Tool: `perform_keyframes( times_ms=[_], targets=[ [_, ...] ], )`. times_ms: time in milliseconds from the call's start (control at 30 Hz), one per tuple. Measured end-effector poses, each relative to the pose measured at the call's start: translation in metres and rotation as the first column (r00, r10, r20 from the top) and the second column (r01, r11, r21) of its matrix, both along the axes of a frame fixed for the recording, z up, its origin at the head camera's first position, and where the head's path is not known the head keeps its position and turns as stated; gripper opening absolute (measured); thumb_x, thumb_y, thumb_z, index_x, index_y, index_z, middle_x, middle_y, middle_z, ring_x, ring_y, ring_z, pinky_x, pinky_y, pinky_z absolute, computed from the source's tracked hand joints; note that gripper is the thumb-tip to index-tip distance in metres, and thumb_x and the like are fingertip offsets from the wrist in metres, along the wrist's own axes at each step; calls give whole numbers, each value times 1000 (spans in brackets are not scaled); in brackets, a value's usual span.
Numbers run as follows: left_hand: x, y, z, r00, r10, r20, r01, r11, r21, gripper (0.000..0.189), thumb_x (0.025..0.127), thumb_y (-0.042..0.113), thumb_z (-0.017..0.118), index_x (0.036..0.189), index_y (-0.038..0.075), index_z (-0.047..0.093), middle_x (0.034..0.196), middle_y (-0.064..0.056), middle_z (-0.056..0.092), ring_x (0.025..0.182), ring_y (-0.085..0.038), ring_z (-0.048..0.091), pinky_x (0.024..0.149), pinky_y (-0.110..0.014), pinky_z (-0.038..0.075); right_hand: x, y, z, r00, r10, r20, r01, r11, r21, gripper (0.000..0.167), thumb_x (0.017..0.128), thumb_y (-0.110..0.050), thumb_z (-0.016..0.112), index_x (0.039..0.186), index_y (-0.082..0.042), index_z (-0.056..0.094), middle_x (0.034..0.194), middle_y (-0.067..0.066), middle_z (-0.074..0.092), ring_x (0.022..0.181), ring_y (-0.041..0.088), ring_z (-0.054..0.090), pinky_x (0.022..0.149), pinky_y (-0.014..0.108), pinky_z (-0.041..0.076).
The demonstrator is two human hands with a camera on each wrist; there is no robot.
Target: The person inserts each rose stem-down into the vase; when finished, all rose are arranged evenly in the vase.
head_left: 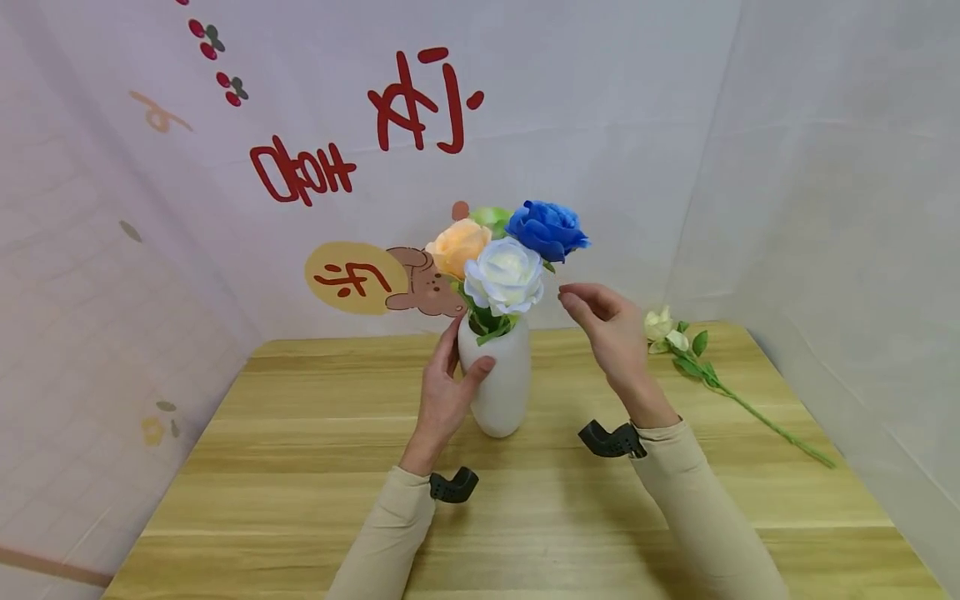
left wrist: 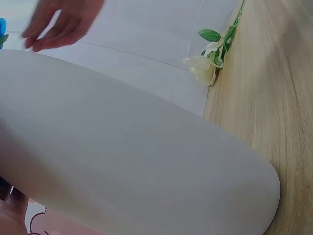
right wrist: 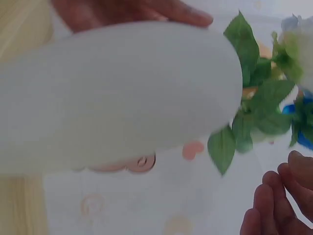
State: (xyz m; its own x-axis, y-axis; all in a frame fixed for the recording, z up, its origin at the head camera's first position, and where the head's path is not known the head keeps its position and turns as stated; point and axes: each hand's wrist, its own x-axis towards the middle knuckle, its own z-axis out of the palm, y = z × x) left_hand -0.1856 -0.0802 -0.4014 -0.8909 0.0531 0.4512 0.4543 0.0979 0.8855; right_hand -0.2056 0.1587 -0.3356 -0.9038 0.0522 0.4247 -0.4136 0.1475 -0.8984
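Note:
A white vase stands upright on the table, and my left hand grips its left side, thumb across the front. In it are a pale bluish-white rose, a peach rose, a blue rose and a partly hidden green bloom. My right hand hovers just right of the blossoms, apart from them, with bent fingers and nothing seen in them. The right wrist view shows green leaves at the vase mouth. The vase hides most of my left hand in the left wrist view.
On the right side of the wooden table lies a cream rose stem with its blooms toward the back. White cloth walls with printed red characters and a cartoon bear rise behind and beside the table.

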Motion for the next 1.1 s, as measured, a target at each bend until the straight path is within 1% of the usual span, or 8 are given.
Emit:
perform_keyframes(
  times_ms=[367,633,767,867,967,1033,1067,1100],
  targets=[
    [-1,-1,4,1000,12,-18,-12,1000,6,98,87,70,67,162,15,36,159,-5,45,142,-23,48,118,-46,39,14,85,-29,998,-46,53,33,974,225,33,104,-27,67,125,-1,72,113,-5,72,103,7,65,85,16,52],
    [0,0,3,1000,4,-9,-4,1000,12,98,88,69,68,162,14,36,158,-5,45,143,-23,47,118,-46,38,14,168,-50,981,-94,170,17,912,409,40,106,-32,63,131,-1,68,113,-19,68,103,-1,60,80,10,48],
    [0,-1,3,1000,-3,-7,4,1000,11,100,88,68,68,162,9,35,159,-6,44,144,-24,46,119,-46,37,13,204,-57,966,-105,238,-30,865,500,46,107,-36,59,135,0,65,115,-20,64,101,-8,55,82,18,50],
    [0,-2,3,1000,-8,-9,8,1000,12,102,88,68,68,162,6,33,160,-6,43,144,-24,45,119,-48,36,9,225,-63,953,-76,292,-91,849,520,47,109,-36,56,138,1,62,117,-16,64,101,-9,55,85,24,51],
    [0,-2,3,1000,-10,-12,10,1000,9,104,88,68,68,162,4,33,159,-6,43,144,-24,46,119,-47,36,6,244,-68,942,-44,333,-149,834,531,47,110,-34,54,139,3,60,120,-13,66,101,-12,56,85,21,51],
    [0,-2,3,1000,-11,-14,11,1000,7,104,88,68,68,161,4,33,159,-6,44,144,-24,46,119,-46,37,3,255,-72,931,-34,362,-182,818,546,48,111,-33,52,141,5,58,125,1,69,100,-13,57,82,13,50],
    [-1,-1,3,1000,-8,-13,8,1000,2,103,88,69,68,162,6,34,159,-5,44,143,-23,46,119,-45,37,2,260,-74,927,-27,375,-198,812,549,49,111,-32,52,141,7,57,125,3,69,99,-13,58,82,13,51],
    [-1,-1,3,1000,-7,-13,7,1000,1,103,88,69,68,161,5,34,159,-5,44,143,-23,46,119,-44,37,1,264,-76,917,-23,398,-221,801,556,51,111,-32,52,143,8,56,129,11,69,102,-5,63,85,19,54]
  ],
)
